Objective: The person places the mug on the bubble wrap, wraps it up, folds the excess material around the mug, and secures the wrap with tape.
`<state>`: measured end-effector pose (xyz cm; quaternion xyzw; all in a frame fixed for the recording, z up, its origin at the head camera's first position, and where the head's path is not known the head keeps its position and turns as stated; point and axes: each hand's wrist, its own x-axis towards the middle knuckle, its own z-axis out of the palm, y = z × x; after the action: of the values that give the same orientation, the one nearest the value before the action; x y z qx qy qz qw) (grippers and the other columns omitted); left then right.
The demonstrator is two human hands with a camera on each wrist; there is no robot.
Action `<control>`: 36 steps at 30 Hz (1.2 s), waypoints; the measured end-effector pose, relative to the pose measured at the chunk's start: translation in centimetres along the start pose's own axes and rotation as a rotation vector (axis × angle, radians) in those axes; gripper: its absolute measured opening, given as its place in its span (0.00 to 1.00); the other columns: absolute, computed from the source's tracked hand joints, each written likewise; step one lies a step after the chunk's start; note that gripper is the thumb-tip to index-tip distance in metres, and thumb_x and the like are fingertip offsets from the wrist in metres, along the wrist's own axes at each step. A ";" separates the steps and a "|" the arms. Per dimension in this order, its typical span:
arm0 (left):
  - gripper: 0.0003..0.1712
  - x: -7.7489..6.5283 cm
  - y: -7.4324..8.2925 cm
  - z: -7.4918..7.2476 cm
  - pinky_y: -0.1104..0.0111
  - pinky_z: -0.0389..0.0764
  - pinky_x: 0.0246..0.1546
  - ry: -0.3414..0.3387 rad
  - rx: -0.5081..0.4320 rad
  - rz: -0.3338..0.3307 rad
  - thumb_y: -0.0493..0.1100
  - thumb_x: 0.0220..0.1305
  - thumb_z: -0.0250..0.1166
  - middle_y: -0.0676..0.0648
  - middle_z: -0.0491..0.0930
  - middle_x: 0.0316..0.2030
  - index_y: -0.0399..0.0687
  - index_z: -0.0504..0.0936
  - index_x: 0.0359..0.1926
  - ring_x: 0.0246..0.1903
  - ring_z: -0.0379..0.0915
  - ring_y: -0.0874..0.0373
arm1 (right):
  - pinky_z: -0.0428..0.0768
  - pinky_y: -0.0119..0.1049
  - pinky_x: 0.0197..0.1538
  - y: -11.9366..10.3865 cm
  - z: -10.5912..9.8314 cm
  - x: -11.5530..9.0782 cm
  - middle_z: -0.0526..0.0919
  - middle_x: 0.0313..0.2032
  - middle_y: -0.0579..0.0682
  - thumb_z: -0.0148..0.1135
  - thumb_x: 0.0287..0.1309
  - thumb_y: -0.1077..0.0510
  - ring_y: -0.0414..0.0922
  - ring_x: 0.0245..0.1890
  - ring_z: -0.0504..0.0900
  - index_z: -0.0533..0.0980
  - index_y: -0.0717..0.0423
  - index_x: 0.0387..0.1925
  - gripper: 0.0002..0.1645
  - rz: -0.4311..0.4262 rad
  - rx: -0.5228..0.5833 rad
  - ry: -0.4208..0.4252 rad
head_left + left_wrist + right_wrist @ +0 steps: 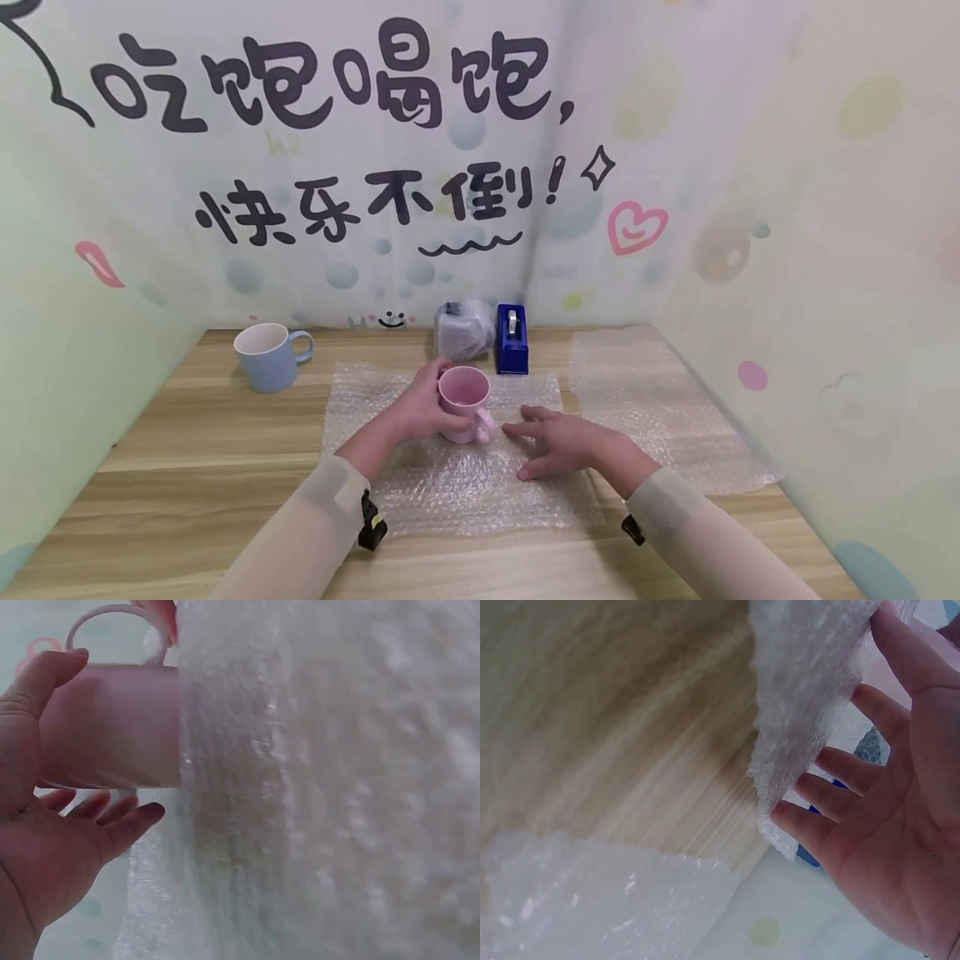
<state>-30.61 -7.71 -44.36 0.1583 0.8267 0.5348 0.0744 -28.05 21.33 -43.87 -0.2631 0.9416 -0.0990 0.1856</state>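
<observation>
Here | left fingers (133, 827) hold pink mug (112, 727) | right fingers (806, 825) touch bubble wrap (487, 496)

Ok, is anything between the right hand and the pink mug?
Nothing visible stands between the right hand and the pink mug; bubble wrap lies under both, and the mug's handle is on the right hand's side. The left hand grips the mug from the other side; the blue tape dispenser is farther back.
</observation>
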 end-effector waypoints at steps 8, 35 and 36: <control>0.47 -0.7 -0.6 0.3 0.44 0.79 0.72 0.016 -0.066 0.002 0.35 0.55 0.85 0.40 0.84 0.65 0.45 0.75 0.75 0.68 0.80 0.40 | 0.67 0.69 0.81 0.0 0.1 0.0 0.57 0.86 0.64 0.76 0.63 0.32 0.68 0.84 0.60 0.69 0.39 0.82 0.51 0.006 0.011 0.007; 0.44 -1.3 -0.5 0.6 0.47 0.83 0.69 0.048 -0.098 -0.040 0.34 0.53 0.85 0.42 0.86 0.63 0.46 0.80 0.72 0.66 0.82 0.42 | 0.78 0.67 0.72 2.6 -2.4 2.2 0.74 0.67 0.81 0.66 0.75 0.51 0.74 0.66 0.79 0.59 0.76 0.78 0.46 0.283 0.233 0.422; 0.44 -1.3 -0.5 0.6 0.48 0.83 0.70 0.050 -0.104 -0.046 0.34 0.54 0.86 0.43 0.86 0.63 0.46 0.80 0.72 0.66 0.82 0.42 | 0.77 0.65 0.73 2.7 -2.5 2.4 0.75 0.67 0.81 0.66 0.75 0.51 0.74 0.67 0.79 0.56 0.79 0.78 0.48 0.326 0.279 0.410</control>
<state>-29.29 -7.85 -45.11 0.1218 0.8029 0.5789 0.0740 -32.24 22.53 -43.07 -0.0548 0.9666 -0.2473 0.0391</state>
